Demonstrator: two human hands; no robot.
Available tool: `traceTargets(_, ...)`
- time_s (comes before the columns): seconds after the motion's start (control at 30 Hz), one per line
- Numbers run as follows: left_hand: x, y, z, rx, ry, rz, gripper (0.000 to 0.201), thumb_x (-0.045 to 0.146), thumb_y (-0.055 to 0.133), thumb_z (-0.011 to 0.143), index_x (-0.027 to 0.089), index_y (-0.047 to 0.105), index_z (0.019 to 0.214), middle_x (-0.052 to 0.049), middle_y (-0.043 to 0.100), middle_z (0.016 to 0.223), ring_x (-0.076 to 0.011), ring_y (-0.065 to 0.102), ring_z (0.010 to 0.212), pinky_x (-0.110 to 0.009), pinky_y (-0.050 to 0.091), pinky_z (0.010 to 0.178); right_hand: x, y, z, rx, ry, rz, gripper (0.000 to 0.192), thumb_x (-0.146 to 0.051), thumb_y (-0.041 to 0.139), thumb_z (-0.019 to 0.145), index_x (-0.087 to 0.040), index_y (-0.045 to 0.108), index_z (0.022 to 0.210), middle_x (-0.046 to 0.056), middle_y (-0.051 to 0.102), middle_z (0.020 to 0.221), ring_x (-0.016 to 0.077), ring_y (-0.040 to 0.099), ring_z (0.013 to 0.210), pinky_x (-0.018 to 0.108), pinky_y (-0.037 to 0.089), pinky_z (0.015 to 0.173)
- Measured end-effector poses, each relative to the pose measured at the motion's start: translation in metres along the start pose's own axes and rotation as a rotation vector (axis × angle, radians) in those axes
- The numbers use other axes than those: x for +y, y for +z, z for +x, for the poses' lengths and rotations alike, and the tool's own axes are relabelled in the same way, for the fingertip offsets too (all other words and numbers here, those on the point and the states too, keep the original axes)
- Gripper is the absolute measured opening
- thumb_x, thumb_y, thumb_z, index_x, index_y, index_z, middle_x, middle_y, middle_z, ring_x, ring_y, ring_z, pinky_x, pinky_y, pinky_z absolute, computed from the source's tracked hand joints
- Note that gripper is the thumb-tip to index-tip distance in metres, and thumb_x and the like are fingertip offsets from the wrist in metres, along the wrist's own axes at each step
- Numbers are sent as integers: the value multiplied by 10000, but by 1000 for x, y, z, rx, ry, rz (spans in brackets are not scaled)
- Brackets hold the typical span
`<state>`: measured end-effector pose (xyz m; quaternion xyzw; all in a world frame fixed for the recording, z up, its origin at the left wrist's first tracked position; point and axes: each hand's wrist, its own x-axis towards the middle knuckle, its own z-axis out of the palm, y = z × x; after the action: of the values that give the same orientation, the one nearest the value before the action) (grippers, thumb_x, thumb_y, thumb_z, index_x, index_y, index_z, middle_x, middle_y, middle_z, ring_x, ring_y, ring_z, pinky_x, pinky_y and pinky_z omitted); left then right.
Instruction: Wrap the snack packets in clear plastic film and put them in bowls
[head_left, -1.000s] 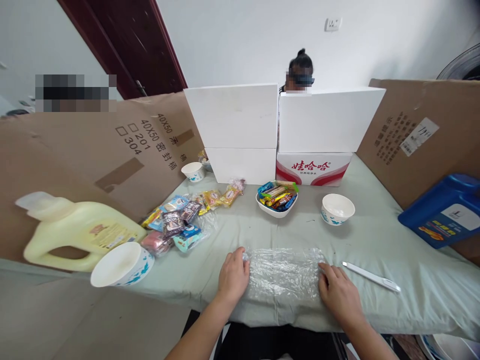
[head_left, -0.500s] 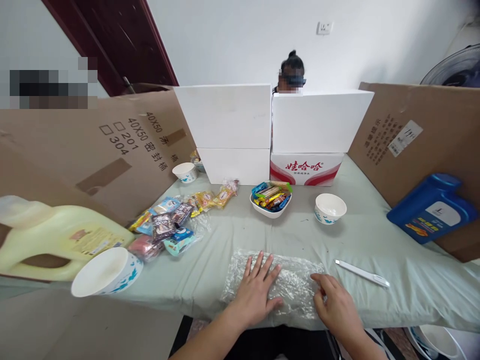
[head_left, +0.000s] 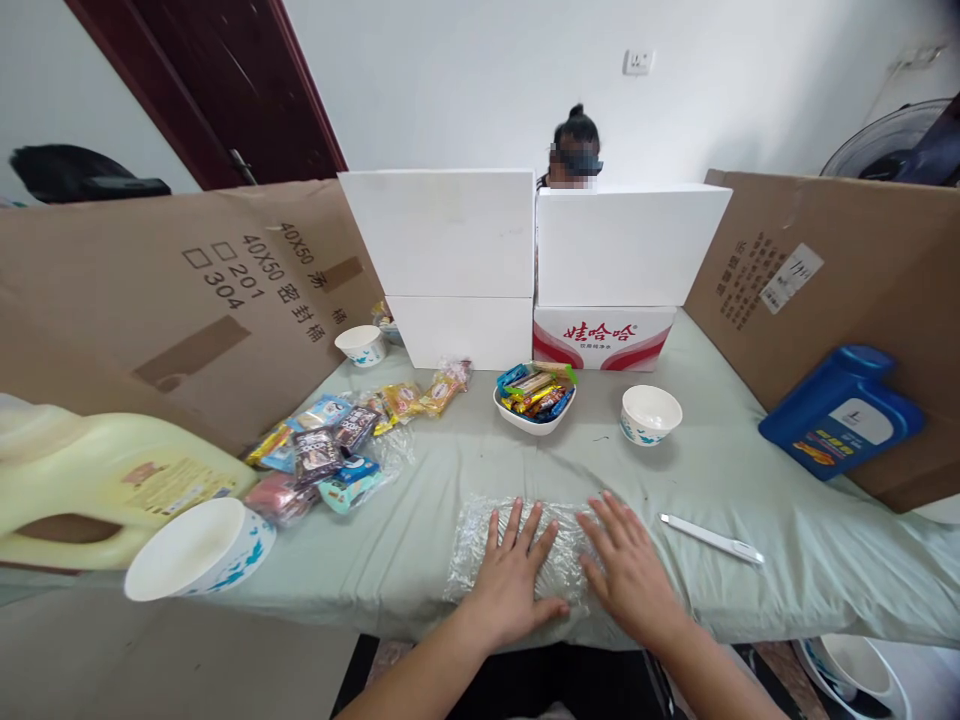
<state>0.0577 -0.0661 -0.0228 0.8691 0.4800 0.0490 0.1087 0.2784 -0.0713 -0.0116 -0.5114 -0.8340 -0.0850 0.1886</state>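
Note:
A crinkled sheet of clear plastic wrap, possibly bubble wrap (head_left: 469,560), lies flat at the table's near edge. My left hand (head_left: 514,575) rests on it with the fingers spread. Over its right part my right hand (head_left: 630,565) also lies flat, fingers stretched out, covering that side. Neither hand grips anything. To the right of my right hand is a white utility knife (head_left: 712,538) on the cloth. Beyond the plastic stands a white bowl heaped with wrapped snack bars (head_left: 535,427), and right of it a paper bowl with a blue pattern (head_left: 651,414).
Several snack packets (head_left: 330,450) lie on the left, near a large paper bowl (head_left: 199,550) and a pale yellow jug (head_left: 112,480). White boxes (head_left: 450,260) and cardboard panels (head_left: 247,300) wall the table. A blue bottle (head_left: 840,415) leans at right. A person (head_left: 575,150) is behind the boxes.
My right hand has gone from curled fingers at the plastic's right edge to lying flat on it, closer to my left hand. My left hand stays in place. The view has shifted slightly.

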Motion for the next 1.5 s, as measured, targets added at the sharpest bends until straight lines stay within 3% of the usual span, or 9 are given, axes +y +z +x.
traceTargets(0.2, -56, -9, -28, 84, -73, 123, 904, 699, 590, 757, 264, 289, 1490, -132, 206, 1569, -390, 139, 1437, -626, 154, 1114, -2, 30, -9, -167, -92, -6, 701, -578, 486, 879, -228, 333, 1467, 110, 351, 1514, 341, 254, 1402, 558, 233, 1082)
traceTargets(0.37, -98, -26, -76, 213, -48, 183, 911, 652, 615, 770, 202, 288, 1492, -159, 263, 1546, -387, 183, 1425, -583, 223, 1115, 9, 5, -33, -131, -128, 30, 835, -585, 584, 811, -199, 284, 1488, 124, 296, 1538, 340, 206, 1423, 544, 217, 1115)
traceTargets(0.57, -82, -30, -101, 158, 138, -29, 354, 194, 559, 863, 273, 603, 1205, -64, 590, 1294, -262, 453, 1302, -453, 402, 1075, 3, -10, -60, -141, -284, 172, 452, -221, 562, 873, -263, 518, 1320, 48, 570, 1344, 218, 512, 1241, 378, 403, 1036)
traceTargets(0.7, -85, -36, -101, 194, 98, -219, 266, 152, 412, 932, 243, 656, 984, -55, 682, 1096, -205, 567, 1177, -368, 469, 1010, 5, -12, -61, -68, -139, 359, 264, -133, 438, 925, -245, 626, 1073, 40, 693, 1085, 179, 623, 1042, 333, 487, 924)
traceTargets(0.87, -89, -46, -73, 276, -141, -304, 242, 265, 395, 949, 235, 634, 950, -36, 706, 913, -175, 668, 852, -289, 533, 788, 11, -12, -31, -96, 231, 558, 253, -307, 376, 967, -235, 619, 972, 54, 706, 916, 187, 674, 823, 298, 536, 722)
traceTargets(1.0, -87, -42, -40, 315, -346, -139, 203, 200, 456, 906, 226, 629, 1010, -34, 719, 960, -189, 679, 855, -296, 514, 779, 13, 8, 1, -82, 359, 415, 282, -327, 352, 955, -232, 617, 969, 34, 726, 875, 187, 692, 757, 278, 505, 634)
traceTargets(1.23, -95, -31, -27, 313, -459, 63, 202, 204, 536, 897, 198, 616, 1082, -64, 702, 989, -212, 669, 873, -308, 497, 763, 11, 37, 4, -95, 293, 28, 242, -261, 391, 950, -198, 583, 1084, 57, 709, 891, 176, 647, 586, 280, 398, 510)
traceTargets(1.37, -87, -40, -28, 453, -507, 230, 244, 265, 558, 893, 153, 614, 1102, -113, 661, 982, -255, 623, 896, -365, 486, 792, 6, 20, 7, 46, 226, -54, 284, -315, 416, 948, -169, 589, 1120, 117, 669, 957, 260, 643, 840, 373, 463, 717)
traceTargets(1.5, -47, -29, -21, 521, -256, 160, 249, 228, 432, 951, 173, 647, 1063, -113, 660, 1064, -260, 588, 1030, -419, 451, 920, -23, 11, 23, 117, -21, -20, 374, -356, 477, 929, -200, 551, 1260, 128, 567, 1306, 316, 416, 1292, 507, 279, 1058)
